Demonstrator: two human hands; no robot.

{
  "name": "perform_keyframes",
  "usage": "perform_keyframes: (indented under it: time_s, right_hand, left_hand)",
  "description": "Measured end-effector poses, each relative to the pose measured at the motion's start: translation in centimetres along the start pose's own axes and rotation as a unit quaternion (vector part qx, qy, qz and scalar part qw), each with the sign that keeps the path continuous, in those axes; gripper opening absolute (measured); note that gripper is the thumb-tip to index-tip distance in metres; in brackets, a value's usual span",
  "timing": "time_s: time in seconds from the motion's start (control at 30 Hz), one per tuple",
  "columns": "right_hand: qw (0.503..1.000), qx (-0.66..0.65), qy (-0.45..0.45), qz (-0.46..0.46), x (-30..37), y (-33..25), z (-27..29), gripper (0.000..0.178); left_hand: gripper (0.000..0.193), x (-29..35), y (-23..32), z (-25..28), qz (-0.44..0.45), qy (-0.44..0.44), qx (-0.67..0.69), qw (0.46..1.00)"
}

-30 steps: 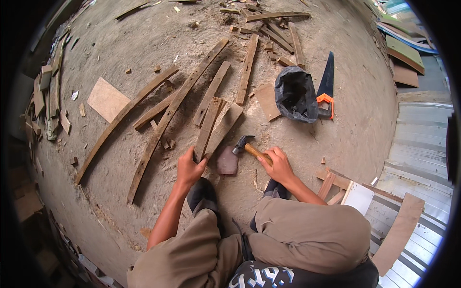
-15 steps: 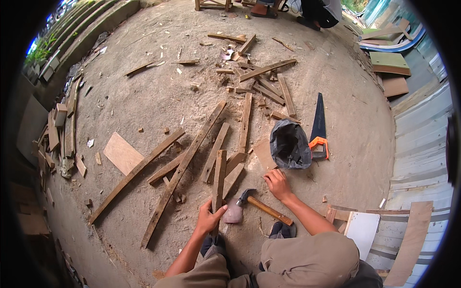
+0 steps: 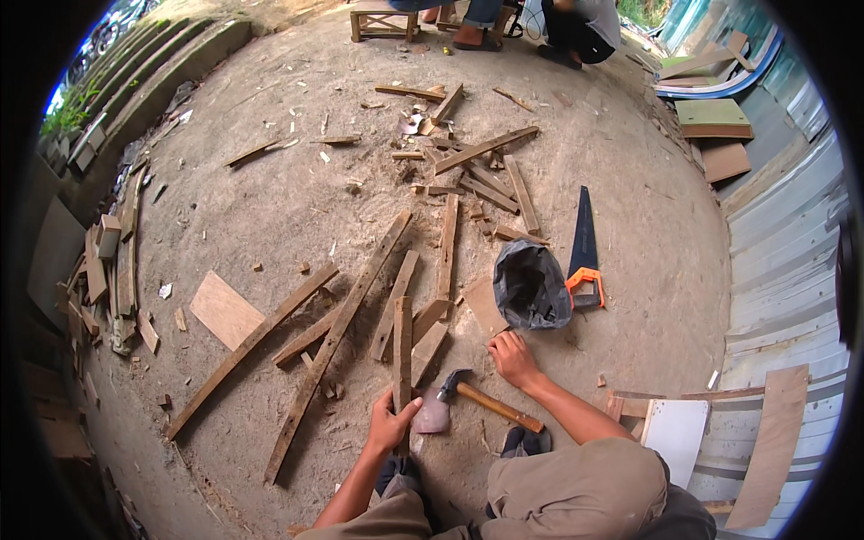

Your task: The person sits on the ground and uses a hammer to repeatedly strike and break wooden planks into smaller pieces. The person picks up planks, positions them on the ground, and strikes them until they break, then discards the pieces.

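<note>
My left hand (image 3: 389, 421) is wrapped round a short wooden batten (image 3: 403, 346), held upright between my feet. My right hand (image 3: 515, 356) is closed, fingertips pressed together at the near corner of a thin plywood piece (image 3: 484, 304); what they hold, if anything, is too small to make out. Just beyond it sits a black plastic bag (image 3: 533, 286) with its mouth spread. Between my hands lies a claw hammer (image 3: 499, 405) with a wooden handle, its head beside a pale pinkish block (image 3: 432, 415).
Long battens (image 3: 337, 346) lie to the left, near a plywood sheet (image 3: 225, 310). A handsaw (image 3: 584, 252) with an orange handle rests right of the bag. Scrap wood (image 3: 486, 171) is heaped ahead. Other people (image 3: 576, 27) are at the far edge, beside a small wooden stool (image 3: 385, 25).
The whole view has shifted slightly, so ground objects sit lower and further left. My left hand still grips the batten; the right fingers have drawn closer together near the plywood piece.
</note>
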State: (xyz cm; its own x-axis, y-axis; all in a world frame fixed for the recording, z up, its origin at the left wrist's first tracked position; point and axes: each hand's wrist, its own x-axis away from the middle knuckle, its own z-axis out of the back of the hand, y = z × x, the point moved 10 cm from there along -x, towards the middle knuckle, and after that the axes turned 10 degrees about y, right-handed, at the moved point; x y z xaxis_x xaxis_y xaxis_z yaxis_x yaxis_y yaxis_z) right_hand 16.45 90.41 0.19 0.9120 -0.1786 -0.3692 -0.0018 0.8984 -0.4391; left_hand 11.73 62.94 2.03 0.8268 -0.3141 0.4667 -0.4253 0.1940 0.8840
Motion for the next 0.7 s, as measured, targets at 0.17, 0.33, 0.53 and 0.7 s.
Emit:
perform_keyframes:
  time_s: [0.17, 0.33, 0.53, 0.7]
  right_hand:
    - [0.995, 0.0, 0.078, -0.058, -2.9, -0.5, 3.7, 0.009]
    - [0.982, 0.034, 0.158, -0.097, -6.4, 2.6, 8.8, 0.008]
    - [0.978, 0.105, 0.152, -0.098, -5.2, 1.9, 9.3, 0.02]
    - [0.993, -0.064, 0.065, -0.073, -2.4, -4.0, 4.5, 0.025]
  left_hand:
    - [0.028, 0.3, -1.1, 1.2, 0.002, 0.02, 0.008, 1.0]
    - [0.029, -0.2, -1.3, 0.8, 0.0, 0.02, -0.006, 1.0]
    - [0.03, -0.3, -1.6, 0.2, -0.02, 0.009, 0.026, 0.999]
    - [0.03, 0.3, -2.3, 0.2, 0.033, -0.003, 0.076, 0.997]
